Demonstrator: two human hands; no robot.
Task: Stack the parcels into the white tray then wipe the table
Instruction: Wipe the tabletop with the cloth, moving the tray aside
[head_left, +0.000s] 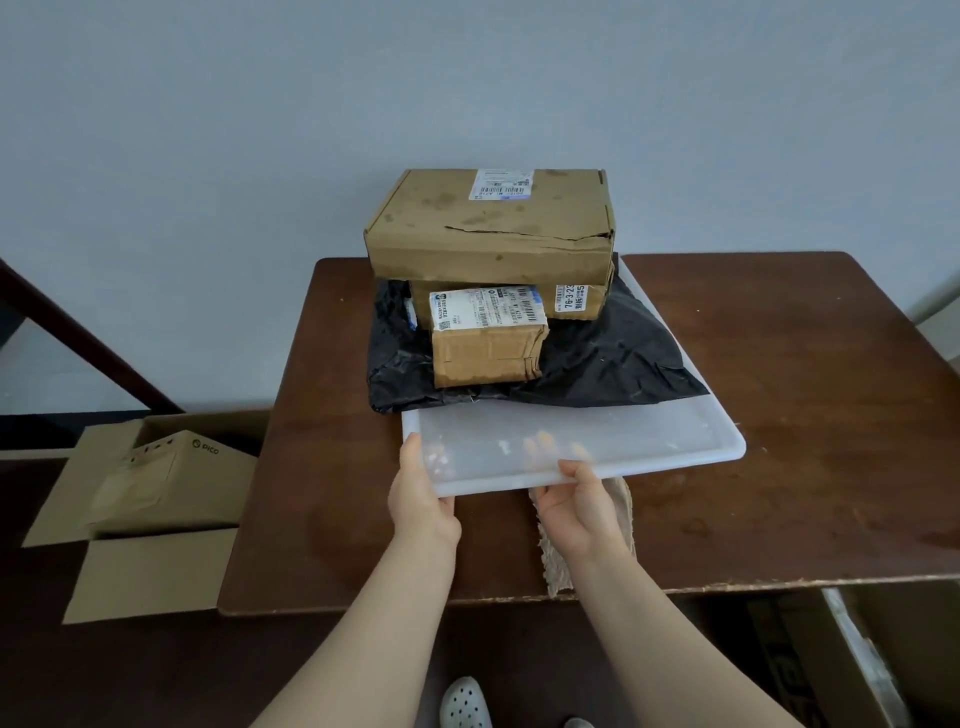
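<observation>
Two hands hold the white tray (649, 441) by its near rim: the left hand (421, 499) clasps the near-left corner and the right hand (576, 504) the near edge, thumbs on top, fingers curled underneath and showing through the plastic. Beyond the grip, four parcels sit stacked in the tray: one black bag (613, 358), one small box (488, 343), what seems a second box (576, 301), mostly hidden, and one large box (488, 228) on top. One beige cloth (556, 566) lies under the right wrist on the table (805, 389).
</observation>
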